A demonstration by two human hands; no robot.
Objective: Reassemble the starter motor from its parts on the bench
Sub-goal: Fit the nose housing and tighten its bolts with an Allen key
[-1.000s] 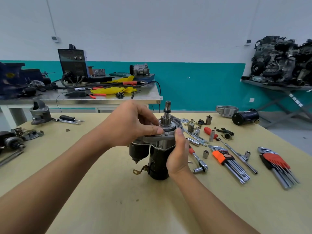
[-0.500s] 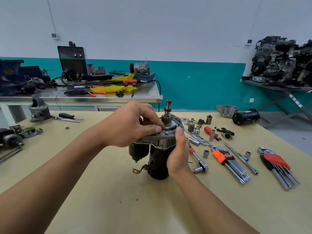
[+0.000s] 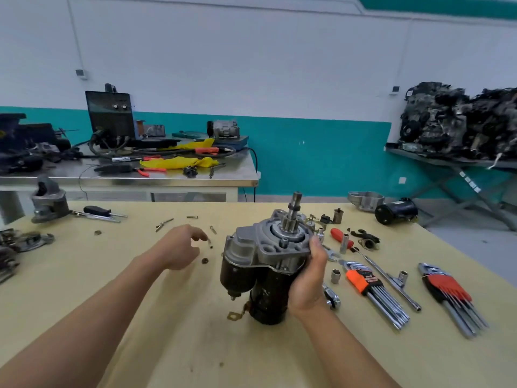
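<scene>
right hand alone clamps the starter motor, tilted at frame centre; left hand, fingers loose, hovers by a small bolt. that one-handed grip could slip and topple it.

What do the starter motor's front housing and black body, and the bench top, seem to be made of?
On the starter motor, front housing: likely cast aluminium, bare, matte grey with rounded moulded edges. Black body: probably painted steel; dark, slightly glossy coat, metal not visible. Bench top: looks like pale wood board, smooth, with small dark marks.

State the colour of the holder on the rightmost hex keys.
Red holder, clearest in the head view.
</scene>
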